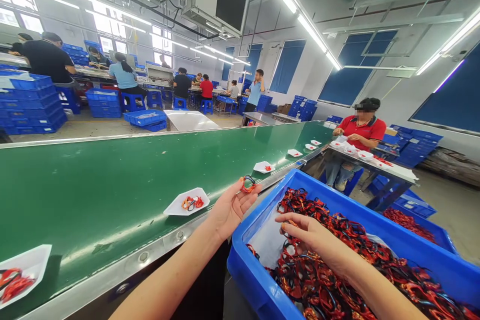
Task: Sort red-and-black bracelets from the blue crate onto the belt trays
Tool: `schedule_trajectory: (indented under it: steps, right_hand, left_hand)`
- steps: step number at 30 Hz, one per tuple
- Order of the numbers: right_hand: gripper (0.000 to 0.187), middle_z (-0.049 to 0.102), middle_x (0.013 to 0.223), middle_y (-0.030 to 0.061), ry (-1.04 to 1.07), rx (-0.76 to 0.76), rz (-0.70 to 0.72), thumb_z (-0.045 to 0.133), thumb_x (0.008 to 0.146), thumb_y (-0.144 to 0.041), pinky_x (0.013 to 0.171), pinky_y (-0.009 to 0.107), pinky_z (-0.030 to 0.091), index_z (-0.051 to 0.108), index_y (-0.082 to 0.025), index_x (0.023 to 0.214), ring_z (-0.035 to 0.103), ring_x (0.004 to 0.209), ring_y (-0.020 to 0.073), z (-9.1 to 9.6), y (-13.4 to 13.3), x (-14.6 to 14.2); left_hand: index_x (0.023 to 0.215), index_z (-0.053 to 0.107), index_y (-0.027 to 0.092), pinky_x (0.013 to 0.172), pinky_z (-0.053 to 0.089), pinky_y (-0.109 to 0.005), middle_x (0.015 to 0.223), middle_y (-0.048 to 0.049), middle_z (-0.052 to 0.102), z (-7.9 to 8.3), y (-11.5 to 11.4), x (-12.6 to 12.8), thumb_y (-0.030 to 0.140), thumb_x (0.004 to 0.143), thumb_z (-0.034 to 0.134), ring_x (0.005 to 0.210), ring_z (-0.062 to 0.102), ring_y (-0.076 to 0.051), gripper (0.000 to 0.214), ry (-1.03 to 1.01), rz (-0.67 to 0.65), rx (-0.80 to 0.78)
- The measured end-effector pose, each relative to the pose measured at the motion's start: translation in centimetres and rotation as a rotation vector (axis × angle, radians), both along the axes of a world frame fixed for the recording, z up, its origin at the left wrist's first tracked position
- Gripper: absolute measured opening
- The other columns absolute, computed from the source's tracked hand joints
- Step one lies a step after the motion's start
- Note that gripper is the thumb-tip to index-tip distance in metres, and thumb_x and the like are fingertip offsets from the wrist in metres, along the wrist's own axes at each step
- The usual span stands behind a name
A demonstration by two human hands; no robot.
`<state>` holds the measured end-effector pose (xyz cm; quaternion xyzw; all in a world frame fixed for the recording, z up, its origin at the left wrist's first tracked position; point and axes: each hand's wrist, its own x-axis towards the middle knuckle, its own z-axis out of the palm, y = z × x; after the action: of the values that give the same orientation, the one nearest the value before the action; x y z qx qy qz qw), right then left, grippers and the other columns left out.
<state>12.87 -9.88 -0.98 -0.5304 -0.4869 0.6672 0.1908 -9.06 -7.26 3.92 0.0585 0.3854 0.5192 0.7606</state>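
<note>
The left hand (230, 208) pinches a small red-and-black wire loop (248, 185) carefully between its fingertips, just over the conveyor's metal edge (157, 246) — the right hand (309, 232) lies curled on the wire tangle (322, 275) inside the blue plastic crate (300, 185), but its grip I cannot tell.

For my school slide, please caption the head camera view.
Left hand holds a looped red-and-black wire beside a green conveyor; right hand reaches into a blue crate.

The person's long, slender left forearm (168, 275) and right forearm (375, 280) are bare right down to the frame's lower edge, as are the left hand (230, 210) and right hand (311, 235), with dark fabric (204, 280) showing between the arms.
</note>
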Motion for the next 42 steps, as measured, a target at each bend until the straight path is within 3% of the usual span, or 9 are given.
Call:
schedule_trajectory:
  steps: [7, 11, 15, 19, 28, 31, 35, 38, 42]
  right_hand:
    - [0.050, 0.055, 0.088, 0.0027, -0.014, 0.004, 0.063, 0.062, 0.076, -0.057, 0.055, 0.021, 0.044, 0.062, -0.022, 0.111, 0.049, 0.070, 0.0104, -0.8, -0.1, -0.1]
    - [0.044, 0.051, 0.080, 0.0011, -0.053, 0.065, 0.088, 0.060, 0.078, -0.050, 0.052, 0.022, 0.044, 0.063, -0.019, 0.109, 0.048, 0.066, 0.0101, -1.2, -0.2, -0.2]
    - [0.040, 0.052, 0.079, 0.0011, -0.057, 0.105, 0.096, 0.059, 0.080, -0.046, 0.051, 0.021, 0.046, 0.063, -0.018, 0.108, 0.050, 0.068, 0.0111, -1.2, -0.2, -0.2]
    - [0.034, 0.054, 0.080, 0.0016, -0.065, 0.116, 0.070, 0.059, 0.080, -0.041, 0.051, 0.020, 0.048, 0.065, -0.020, 0.106, 0.051, 0.072, 0.0119, -0.7, 0.0, -0.2]
    - [0.032, 0.051, 0.073, -0.0010, -0.071, 0.128, 0.028, 0.060, 0.079, -0.038, 0.051, 0.021, 0.048, 0.067, -0.022, 0.105, 0.048, 0.063, 0.0085, -0.7, 0.3, 0.2]
    - [0.032, 0.055, 0.077, 0.0005, 0.008, 0.074, -0.017, 0.061, 0.080, -0.037, 0.052, 0.020, 0.048, 0.066, -0.020, 0.106, 0.051, 0.067, 0.0094, -0.2, 0.5, 0.4]
    - [0.030, 0.059, 0.090, 0.0038, 0.332, -0.123, -0.193, 0.058, 0.085, -0.038, 0.051, 0.017, 0.047, 0.064, -0.017, 0.105, 0.054, 0.067, 0.0075, 0.9, 0.8, 0.9]
    - [0.031, 0.059, 0.090, 0.0046, 0.604, -0.250, -0.279, 0.049, 0.092, -0.038, 0.051, 0.015, 0.047, 0.062, -0.016, 0.108, 0.056, 0.066, 0.0070, 1.3, 1.0, 1.3]
    - [0.037, 0.058, 0.085, 0.0038, 0.745, -0.285, -0.255, 0.040, 0.096, -0.043, 0.047, 0.017, 0.047, 0.060, -0.015, 0.109, 0.056, 0.062, 0.0082, 1.7, 0.8, 0.9]
  left_hand:
    - [0.089, 0.056, 0.009, 0.068, 0.060, -0.018, 0.105, -0.0191, 0.068, -0.7, 1.3, 0.0, 0.027, 0.095, 0.050, 0.085, 0.071, -0.016, 0.020, 0.055, 0.011, -0.024]
    - [0.102, 0.059, 0.011, 0.081, 0.056, -0.020, 0.121, -0.0146, 0.063, -2.7, 5.1, 0.3, 0.032, 0.095, 0.051, 0.104, 0.066, -0.015, 0.024, 0.481, -0.119, 0.140]
    - [0.121, 0.053, 0.009, 0.087, 0.053, -0.029, 0.126, -0.0168, 0.060, -6.4, 10.7, 0.8, 0.025, 0.087, 0.061, 0.111, 0.061, -0.020, 0.038, 0.865, -0.228, 0.251]
    - [0.116, 0.058, 0.007, 0.102, 0.042, -0.039, 0.121, -0.0172, 0.061, -10.1, 15.3, 1.4, 0.012, 0.078, 0.066, 0.114, 0.057, -0.024, 0.038, 1.218, -0.350, 0.401]
    - [0.116, 0.061, 0.013, 0.114, 0.011, -0.059, 0.118, -0.0143, 0.064, -13.5, 17.8, 1.0, 0.010, 0.077, 0.065, 0.123, 0.050, -0.031, 0.039, 1.735, -0.500, 0.537]
    - [0.122, 0.056, 0.012, 0.114, 0.008, -0.059, 0.123, -0.0174, 0.061, -12.8, 17.3, 1.0, 0.013, 0.077, 0.065, 0.124, 0.049, -0.033, 0.047, 1.739, -0.449, 0.558]
    - [0.118, 0.055, 0.011, 0.103, 0.040, -0.034, 0.124, -0.0133, 0.061, -8.5, 14.5, 2.6, 0.028, 0.091, 0.049, 0.115, 0.057, -0.020, 0.033, 1.561, -0.388, 0.707]
    - [0.106, 0.062, 0.018, 0.086, 0.050, -0.025, 0.106, -0.0033, 0.069, -3.5, 10.3, 3.8, 0.045, 0.090, 0.052, 0.095, 0.065, -0.014, 0.033, 1.343, -0.505, 0.863]
    - [0.115, 0.061, 0.020, 0.099, 0.044, -0.030, 0.113, -0.0026, 0.066, 1.1, 4.2, 3.8, 0.040, 0.077, 0.072, 0.107, 0.060, -0.017, 0.044, 1.194, -0.748, 1.087]
